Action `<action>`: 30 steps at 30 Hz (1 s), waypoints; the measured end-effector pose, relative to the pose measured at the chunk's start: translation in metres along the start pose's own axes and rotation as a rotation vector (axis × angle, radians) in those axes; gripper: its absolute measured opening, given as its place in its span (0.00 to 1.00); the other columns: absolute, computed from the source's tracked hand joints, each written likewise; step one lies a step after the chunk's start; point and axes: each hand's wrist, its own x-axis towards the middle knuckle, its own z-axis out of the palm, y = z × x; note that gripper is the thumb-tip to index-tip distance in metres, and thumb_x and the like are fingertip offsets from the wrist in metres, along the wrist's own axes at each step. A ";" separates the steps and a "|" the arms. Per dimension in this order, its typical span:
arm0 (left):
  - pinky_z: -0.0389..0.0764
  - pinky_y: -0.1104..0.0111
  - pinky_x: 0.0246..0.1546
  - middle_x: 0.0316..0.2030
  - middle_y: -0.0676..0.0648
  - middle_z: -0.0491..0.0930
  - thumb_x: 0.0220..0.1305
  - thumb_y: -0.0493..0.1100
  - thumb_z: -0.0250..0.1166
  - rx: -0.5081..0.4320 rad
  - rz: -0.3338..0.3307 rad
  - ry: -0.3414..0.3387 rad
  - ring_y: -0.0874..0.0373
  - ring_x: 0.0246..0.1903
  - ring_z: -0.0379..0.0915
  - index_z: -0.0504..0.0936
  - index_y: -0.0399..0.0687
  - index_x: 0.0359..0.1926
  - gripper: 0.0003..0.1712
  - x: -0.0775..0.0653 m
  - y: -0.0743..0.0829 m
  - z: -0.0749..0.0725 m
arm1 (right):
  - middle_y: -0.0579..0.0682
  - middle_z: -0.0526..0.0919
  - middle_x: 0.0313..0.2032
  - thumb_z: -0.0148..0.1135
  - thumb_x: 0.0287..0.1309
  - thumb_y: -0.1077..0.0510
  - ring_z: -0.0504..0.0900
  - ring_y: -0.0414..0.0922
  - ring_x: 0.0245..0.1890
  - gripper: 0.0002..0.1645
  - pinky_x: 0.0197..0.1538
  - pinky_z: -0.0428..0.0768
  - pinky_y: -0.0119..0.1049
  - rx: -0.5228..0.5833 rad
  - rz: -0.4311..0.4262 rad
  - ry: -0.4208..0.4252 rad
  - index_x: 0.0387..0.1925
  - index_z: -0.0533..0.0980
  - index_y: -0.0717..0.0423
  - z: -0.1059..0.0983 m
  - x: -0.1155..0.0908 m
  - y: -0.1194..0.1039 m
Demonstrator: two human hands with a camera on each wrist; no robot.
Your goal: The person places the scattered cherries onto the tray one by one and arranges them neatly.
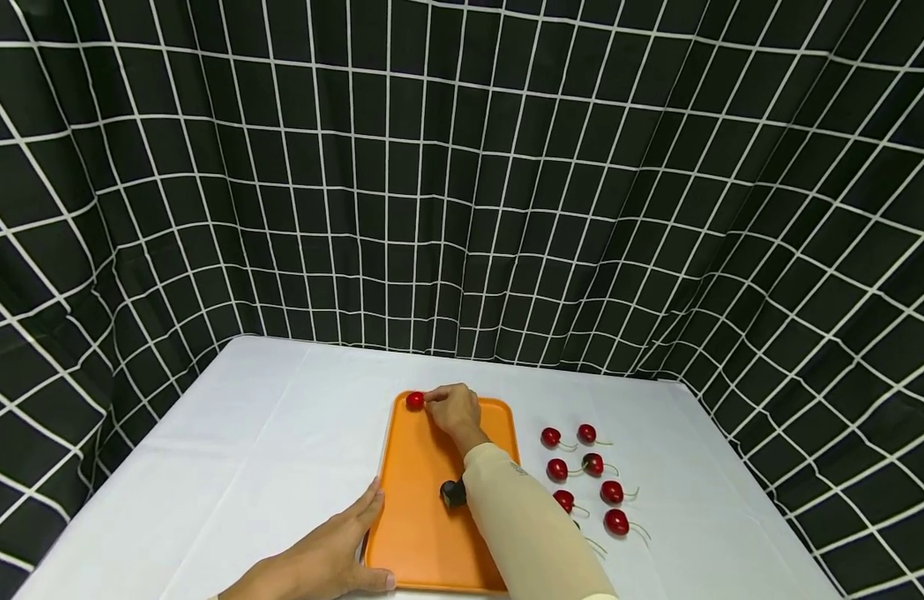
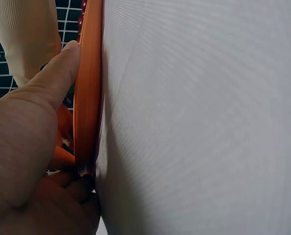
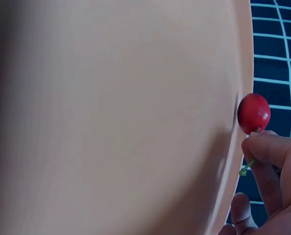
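Observation:
My right hand point(image 1: 452, 408) pinches a red cherry point(image 1: 415, 401) by its stem over the far left corner of the orange tray point(image 1: 402, 533). In the right wrist view the cherry point(image 3: 254, 113) overlaps the tray's rim, its green stem point(image 3: 249, 166) passing between thumb and finger. My left hand point(image 1: 334, 542) holds the tray's near left corner, fingers along the left side and thumb at the near edge. The left wrist view shows this hand point(image 2: 33, 127) against the tray's rim point(image 2: 89, 83). My right forearm covers part of the tray's right side.
Right of the tray, several red cherries with stems, one of them this cherry point(image 1: 616, 522), lie on the white tablecloth point(image 1: 207, 475). My sleeve point(image 1: 536, 533) hides some of that group. A black curtain with white grid lines point(image 1: 462, 183) surrounds the table's back and sides.

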 end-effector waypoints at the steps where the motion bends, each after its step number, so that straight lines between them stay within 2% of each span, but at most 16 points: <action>1: 0.66 0.42 0.57 0.74 0.36 0.34 0.49 0.69 0.66 0.007 0.003 0.004 0.29 0.66 0.49 0.47 0.28 0.72 0.66 0.000 0.000 0.000 | 0.40 0.85 0.34 0.72 0.53 0.57 0.77 0.47 0.44 0.07 0.49 0.74 0.40 0.000 0.001 0.003 0.26 0.88 0.39 0.000 0.000 0.000; 5: 0.64 0.42 0.58 0.74 0.36 0.35 0.49 0.69 0.66 0.011 0.011 0.013 0.29 0.66 0.49 0.48 0.28 0.72 0.66 0.001 0.001 0.001 | 0.41 0.85 0.33 0.72 0.52 0.58 0.77 0.47 0.42 0.06 0.47 0.74 0.40 0.004 0.010 0.019 0.25 0.88 0.41 -0.001 0.001 0.000; 12: 0.63 0.41 0.59 0.73 0.35 0.34 0.49 0.67 0.68 -0.042 0.010 -0.001 0.29 0.67 0.45 0.48 0.28 0.72 0.66 -0.001 0.001 0.003 | 0.41 0.85 0.33 0.72 0.52 0.57 0.77 0.47 0.39 0.05 0.43 0.74 0.39 0.009 0.010 0.004 0.25 0.88 0.42 0.000 0.000 -0.001; 18: 0.64 0.43 0.58 0.73 0.35 0.34 0.48 0.69 0.67 -0.008 0.018 0.016 0.30 0.67 0.47 0.49 0.27 0.71 0.66 0.000 0.001 0.003 | 0.42 0.85 0.33 0.72 0.52 0.57 0.76 0.46 0.38 0.05 0.43 0.74 0.38 0.019 0.003 0.007 0.25 0.88 0.42 0.002 0.001 -0.003; 30: 0.64 0.42 0.58 0.73 0.33 0.36 0.49 0.68 0.67 -0.008 0.035 0.023 0.28 0.66 0.47 0.49 0.26 0.71 0.65 -0.001 -0.002 0.002 | 0.42 0.86 0.34 0.73 0.52 0.58 0.76 0.45 0.38 0.04 0.42 0.76 0.37 0.066 0.016 -0.026 0.29 0.88 0.43 0.004 0.000 -0.001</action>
